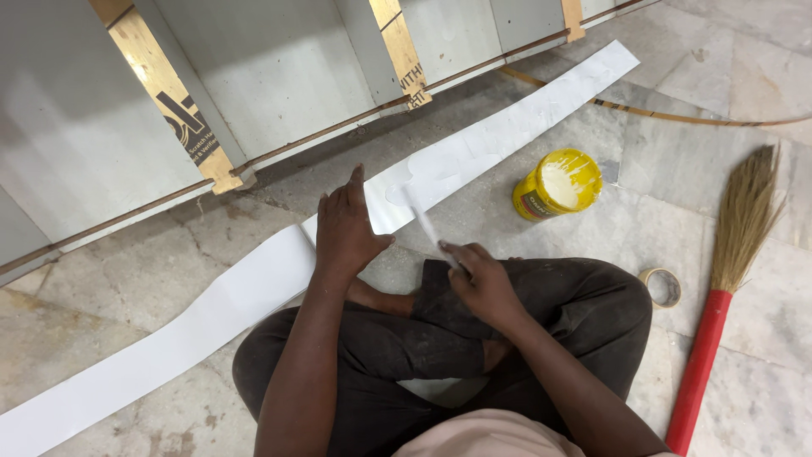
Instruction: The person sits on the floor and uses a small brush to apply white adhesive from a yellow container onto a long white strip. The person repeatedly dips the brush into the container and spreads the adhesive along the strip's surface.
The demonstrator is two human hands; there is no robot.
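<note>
Head view: a mottled stone floor (pixel 127 313) carries a long, smooth white strip (pixel 211 305) laid diagonally beside grey boards (pixel 254 76). The left hand (pixel 345 230) rests flat on the strip, fingers together, pressing. The right hand (pixel 482 283) is closed around a thin white spreader (pixel 423 222) whose tip touches the strip. Nearby stand a broom (pixel 727 279) with straw bristles and red handle, an open yellow jar (pixel 556 184) holding white paste, and a tape ring (pixel 661 287).

White strip (pixel 237 292), yellow tub (pixel 556 184), red-handled broom (pixel 719 305), grey marbled floor (pixel 110 296)
</note>
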